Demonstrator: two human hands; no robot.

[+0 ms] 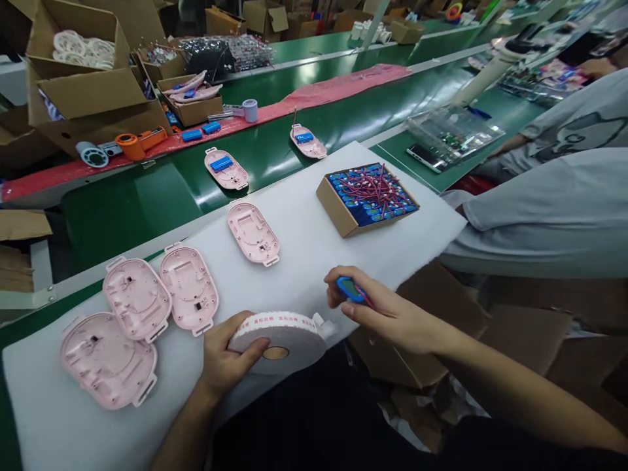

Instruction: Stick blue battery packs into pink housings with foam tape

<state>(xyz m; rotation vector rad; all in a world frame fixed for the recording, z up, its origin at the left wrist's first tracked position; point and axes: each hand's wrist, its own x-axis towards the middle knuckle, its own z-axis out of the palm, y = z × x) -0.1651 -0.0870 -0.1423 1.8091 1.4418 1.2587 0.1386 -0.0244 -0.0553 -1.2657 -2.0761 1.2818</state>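
Observation:
My left hand (pixel 228 353) grips a large roll of white tape (pixel 299 347) with red printing on its outer face; a loose end sticks up at its right side. In my right hand (pixel 377 307) is a blue battery pack (pixel 350 289) with red wires, held between thumb and fingers just right of the roll. Beyond it, a cardboard box (pixel 338 212) is filled with similar blue packs and tangled red wires. An oval pink plastic shell (pixel 252 232) lies past the roll, and several more, including one pink shell (pixel 189 288), lie to the left, two of them overlapping.
White foam sheet (pixel 304 261) covers the near worktop. On the green conveyor belt (pixel 161 190) sit two pink shells (pixel 235 175) with blue packs inside. Orange and white tape dispensers (pixel 130 147) and cartons (pixel 88 98) stand at back left. A person's sleeve (pixel 549 203) is close at right.

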